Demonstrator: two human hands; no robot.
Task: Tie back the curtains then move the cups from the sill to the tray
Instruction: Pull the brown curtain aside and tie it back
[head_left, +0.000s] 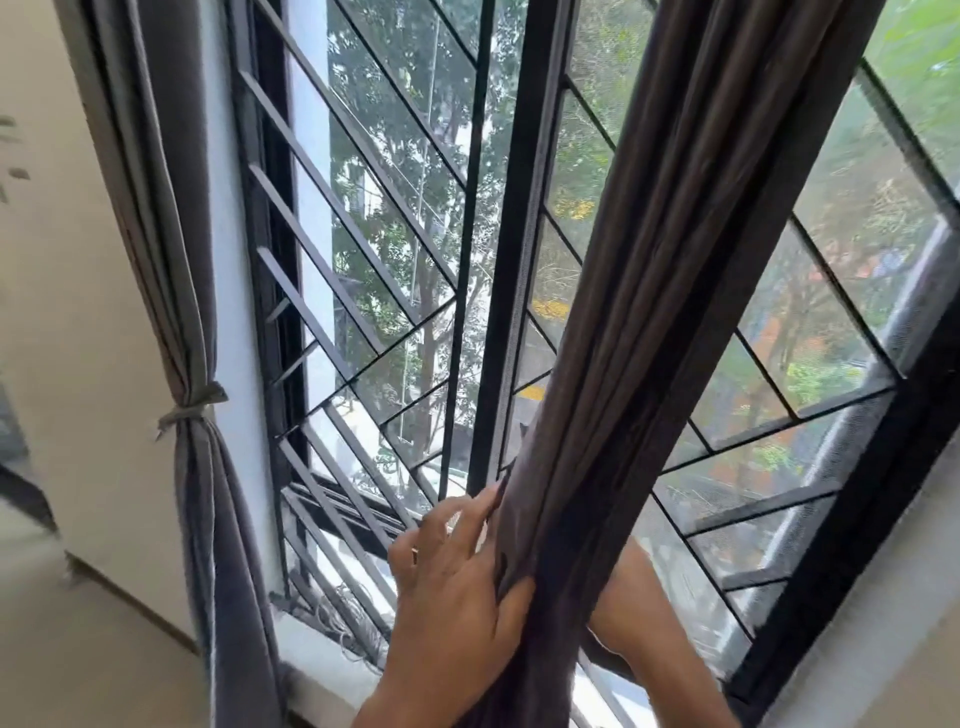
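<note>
A dark grey curtain (623, 312) hangs bunched in front of the middle of the window. My left hand (457, 587) grips its folds from the left, thumb pressed into the cloth and fingers stretched up along its edge. My right forearm (644, 613) reaches behind the curtain; the right hand itself is hidden by the cloth. At the left, a second grey curtain (192, 260) is gathered against the wall with a grey tie-back (189, 408) knotted around it. No cups or tray are in view.
The window has a black frame (506, 234) and slanted black grille bars (353, 171). A white sill (327, 660) runs below at the bottom left. A cream wall (67, 312) stands left of the tied curtain.
</note>
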